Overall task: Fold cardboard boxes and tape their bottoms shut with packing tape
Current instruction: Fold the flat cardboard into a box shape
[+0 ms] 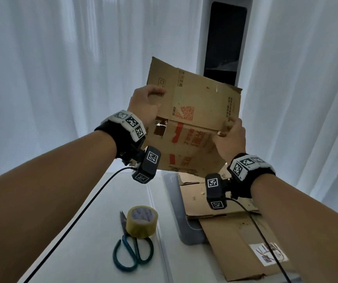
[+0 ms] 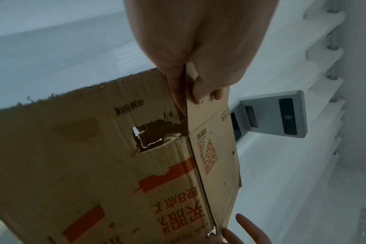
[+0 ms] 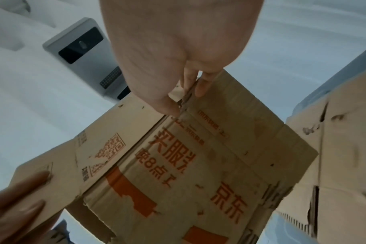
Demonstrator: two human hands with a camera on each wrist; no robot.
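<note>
A flattened brown cardboard box [image 1: 196, 111] with red print and a torn hole is held up in the air in front of the curtains. My left hand [image 1: 145, 103] pinches its left flap edge between thumb and fingers, as the left wrist view shows on the box [image 2: 136, 165]. My right hand [image 1: 230, 135] pinches the right edge of the box [image 3: 188, 165] near the fold line. A roll of clear packing tape [image 1: 142, 221] stands on the white table [image 1: 82, 231] below, resting against green-handled scissors [image 1: 132, 254].
More flattened cardboard [image 1: 235, 231] lies on a grey bin lid [image 1: 176, 201] at the right of the table. White curtains [image 1: 62, 58] hang behind, with a tall white unit with a dark panel [image 1: 225, 41] between them. Black cables run from both wrist cameras.
</note>
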